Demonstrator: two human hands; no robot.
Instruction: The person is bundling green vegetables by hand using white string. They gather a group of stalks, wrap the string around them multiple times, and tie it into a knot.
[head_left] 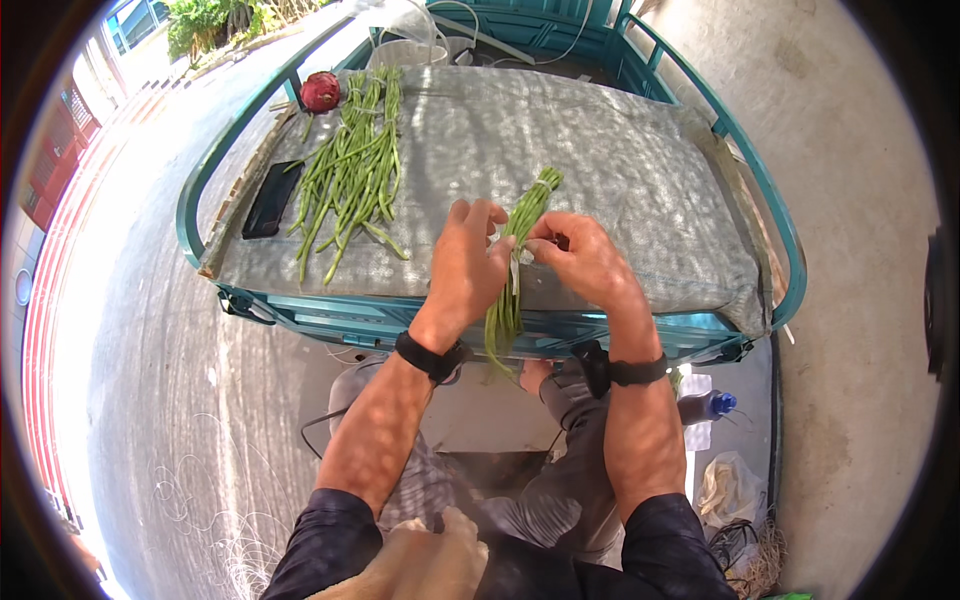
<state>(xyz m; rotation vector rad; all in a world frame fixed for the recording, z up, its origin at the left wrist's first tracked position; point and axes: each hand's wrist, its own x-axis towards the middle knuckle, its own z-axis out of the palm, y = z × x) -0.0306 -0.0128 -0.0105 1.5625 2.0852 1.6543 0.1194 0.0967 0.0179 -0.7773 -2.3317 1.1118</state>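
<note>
In the head view, a bundle of long green beans (529,208) is set between the hands, its pale band (545,183) beyond the fingers, its loose tips hanging back toward the forearms. The thumb of the left hand (468,262) is laid against the bundle's middle, the other fingers loosely curled; whether the grip is closed cannot be told. The right hand (583,258) is pinched narrow beside the bundle (anything between its fingertips is too small to make out). More long beans (352,170) are spread beyond the left hand. The bundle is judged light, bendy and easily snapped, best gripped gently around the middle.
</note>
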